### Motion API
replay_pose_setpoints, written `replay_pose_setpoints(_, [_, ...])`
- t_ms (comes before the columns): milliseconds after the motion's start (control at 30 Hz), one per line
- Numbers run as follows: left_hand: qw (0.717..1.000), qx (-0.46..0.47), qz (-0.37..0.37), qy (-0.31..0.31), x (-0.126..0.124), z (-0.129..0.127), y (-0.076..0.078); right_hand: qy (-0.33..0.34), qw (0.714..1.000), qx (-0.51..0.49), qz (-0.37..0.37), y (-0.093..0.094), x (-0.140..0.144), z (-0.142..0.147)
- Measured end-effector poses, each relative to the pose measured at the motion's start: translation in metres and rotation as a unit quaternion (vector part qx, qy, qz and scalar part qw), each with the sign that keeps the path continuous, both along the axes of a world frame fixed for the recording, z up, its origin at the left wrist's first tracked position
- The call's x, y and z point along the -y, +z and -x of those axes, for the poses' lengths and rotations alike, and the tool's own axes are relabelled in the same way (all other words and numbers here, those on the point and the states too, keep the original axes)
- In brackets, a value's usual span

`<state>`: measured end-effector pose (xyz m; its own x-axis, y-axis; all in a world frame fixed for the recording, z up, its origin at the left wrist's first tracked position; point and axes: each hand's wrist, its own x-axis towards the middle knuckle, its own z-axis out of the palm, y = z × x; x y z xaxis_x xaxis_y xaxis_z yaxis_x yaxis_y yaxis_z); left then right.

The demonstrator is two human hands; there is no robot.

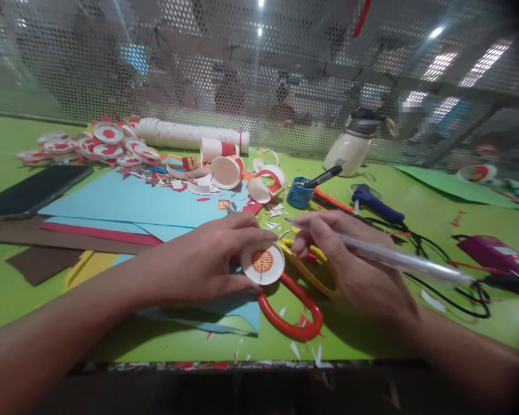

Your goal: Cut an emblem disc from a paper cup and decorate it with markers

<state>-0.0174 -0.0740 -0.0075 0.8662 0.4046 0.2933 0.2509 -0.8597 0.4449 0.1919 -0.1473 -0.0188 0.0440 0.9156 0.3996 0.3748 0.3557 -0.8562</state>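
Observation:
My left hand (207, 259) grips a small white paper disc (262, 263) with a red and gold emblem, tilted up over blue paper. My right hand (350, 262) holds a long clear glue stick (398, 260) that runs from near the disc out to the right. Under both hands lie scissors with a red handle (292, 314) and a yellow handle (311, 276).
Sheets of blue paper (134, 202), brown and red paper lie at the left beside a dark phone (30, 190). Cut paper cups (227, 170), a stack of cups (185, 135), cut discs (104, 144), a blue pot (300, 193), a white bottle (350, 150), a blue glue gun (376, 203) and cables crowd the green table (372, 340).

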Motion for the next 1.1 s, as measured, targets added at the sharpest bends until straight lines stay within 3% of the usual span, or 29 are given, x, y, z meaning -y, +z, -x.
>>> replay_pose_setpoints(133, [1.0,0.006,-0.001,0.02,0.001,-0.001,-0.001,0.018,0.997,0.078,0.024,0.0,-0.003,0.002])
replay_pose_setpoints(233, [0.999,0.024,-0.016,0.02,0.003,-0.001,-0.002,0.02,0.996,0.072,0.044,0.003,-0.002,0.005])
replay_pose_setpoints(500, [0.998,0.045,0.021,0.038,0.006,0.0,-0.001,0.028,0.99,-0.054,0.128,0.001,-0.005,0.003])
replay_pose_setpoints(700, [0.993,0.101,-0.045,0.049,0.004,-0.002,-0.006,0.053,0.968,-0.184,0.164,-0.003,-0.008,0.003])
replay_pose_setpoints(933, [0.991,0.093,-0.085,0.053,0.007,-0.008,-0.01,0.035,0.976,-0.146,0.156,0.0,0.0,0.011])
replay_pose_setpoints(1100, [0.996,0.065,-0.059,0.008,0.008,-0.004,-0.005,0.025,0.99,-0.104,0.088,0.002,-0.001,0.007])
